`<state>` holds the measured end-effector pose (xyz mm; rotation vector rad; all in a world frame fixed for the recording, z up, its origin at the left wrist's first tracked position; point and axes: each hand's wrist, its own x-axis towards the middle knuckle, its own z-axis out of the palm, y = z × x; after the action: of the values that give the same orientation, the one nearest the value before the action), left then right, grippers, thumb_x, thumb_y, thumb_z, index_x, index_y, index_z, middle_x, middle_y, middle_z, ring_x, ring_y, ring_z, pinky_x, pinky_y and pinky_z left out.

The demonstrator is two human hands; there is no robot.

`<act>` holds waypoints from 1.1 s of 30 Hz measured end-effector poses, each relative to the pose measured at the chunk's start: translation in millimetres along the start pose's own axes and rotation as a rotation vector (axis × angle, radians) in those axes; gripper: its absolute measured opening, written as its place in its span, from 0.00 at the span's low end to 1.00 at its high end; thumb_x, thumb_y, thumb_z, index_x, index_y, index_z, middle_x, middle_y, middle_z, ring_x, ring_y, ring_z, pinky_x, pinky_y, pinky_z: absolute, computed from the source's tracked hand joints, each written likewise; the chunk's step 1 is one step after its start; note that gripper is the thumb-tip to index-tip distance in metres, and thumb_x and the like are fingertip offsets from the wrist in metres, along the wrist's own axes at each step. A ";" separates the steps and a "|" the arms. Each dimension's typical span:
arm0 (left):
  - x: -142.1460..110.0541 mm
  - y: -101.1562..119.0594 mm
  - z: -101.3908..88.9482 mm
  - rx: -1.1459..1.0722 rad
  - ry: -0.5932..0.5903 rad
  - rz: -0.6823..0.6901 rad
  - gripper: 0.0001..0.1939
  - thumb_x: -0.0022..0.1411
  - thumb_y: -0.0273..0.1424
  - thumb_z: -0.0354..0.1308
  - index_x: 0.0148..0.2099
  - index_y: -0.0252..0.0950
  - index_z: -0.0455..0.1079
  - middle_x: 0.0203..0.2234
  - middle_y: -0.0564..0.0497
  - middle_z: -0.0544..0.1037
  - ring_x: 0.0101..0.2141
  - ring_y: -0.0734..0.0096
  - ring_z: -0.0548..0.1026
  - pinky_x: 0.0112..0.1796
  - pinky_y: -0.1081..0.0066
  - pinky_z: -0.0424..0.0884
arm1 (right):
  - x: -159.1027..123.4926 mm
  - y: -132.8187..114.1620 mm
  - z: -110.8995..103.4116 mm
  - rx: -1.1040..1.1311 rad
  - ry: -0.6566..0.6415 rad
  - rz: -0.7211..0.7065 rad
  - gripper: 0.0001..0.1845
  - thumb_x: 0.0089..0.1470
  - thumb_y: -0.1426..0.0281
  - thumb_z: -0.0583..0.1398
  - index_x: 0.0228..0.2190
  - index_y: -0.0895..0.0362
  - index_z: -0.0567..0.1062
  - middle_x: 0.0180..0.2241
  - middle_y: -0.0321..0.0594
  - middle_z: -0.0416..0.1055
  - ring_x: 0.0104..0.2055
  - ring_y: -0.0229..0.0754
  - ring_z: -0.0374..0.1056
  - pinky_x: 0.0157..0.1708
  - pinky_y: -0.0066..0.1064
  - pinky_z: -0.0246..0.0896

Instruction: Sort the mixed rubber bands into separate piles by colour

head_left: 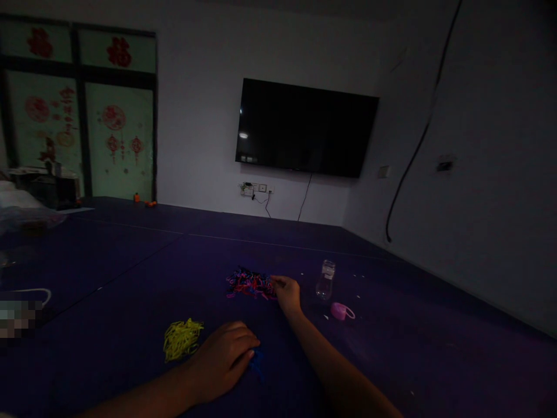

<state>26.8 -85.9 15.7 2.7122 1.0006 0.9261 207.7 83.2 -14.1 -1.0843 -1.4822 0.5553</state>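
My right hand (288, 294) reaches to the right edge of a loose pile of thin, stringy pieces (248, 284), mixed in pink, red, blue and black. Its thumb and forefinger are pinched together there; what lies between them is too dark to make out. Nearer to me, my left hand (230, 353) rests low over a small heap of blue stringy pieces (257, 363), thumb and fingers closed on them and partly hiding them. Left of that hand lies a separate heap of yellow stringy pieces (183, 339).
A clear bottle (325, 280) stands uncapped right of my right hand, with a pink looped lid (339, 311) beside it. Small white scraps dot the purple surface (143, 278). Clear plastic (26, 215) lies far left. A television (307, 128) hangs on the wall.
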 end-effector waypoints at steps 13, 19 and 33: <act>-1.2 -0.2 1.0 0.019 0.014 0.009 0.13 0.63 0.23 0.48 0.47 0.36 0.69 0.38 0.47 0.77 0.40 0.64 0.72 0.43 0.65 0.67 | 0.4 4.6 2.1 0.037 0.056 0.020 0.15 0.43 0.69 0.56 0.33 0.60 0.77 0.28 0.44 0.77 0.32 0.46 0.74 0.31 0.34 0.69; -0.8 -3.6 2.4 0.018 -0.019 0.004 0.13 0.62 0.23 0.48 0.47 0.36 0.69 0.37 0.48 0.77 0.40 0.64 0.72 0.43 0.64 0.68 | 0.4 2.9 1.6 -0.018 0.039 0.014 0.12 0.42 0.68 0.58 0.29 0.58 0.79 0.28 0.43 0.77 0.31 0.46 0.73 0.30 0.34 0.69; -0.7 -2.5 0.8 0.003 -0.004 0.017 0.13 0.63 0.24 0.48 0.47 0.36 0.69 0.38 0.47 0.77 0.40 0.63 0.72 0.43 0.63 0.68 | -0.6 0.4 1.7 -0.017 0.063 0.042 0.10 0.42 0.63 0.59 0.23 0.57 0.74 0.22 0.40 0.74 0.24 0.43 0.71 0.22 0.29 0.63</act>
<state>25.4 -84.2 14.0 2.7282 0.9802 0.9219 206.2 83.3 -15.1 -1.1387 -1.4147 0.5343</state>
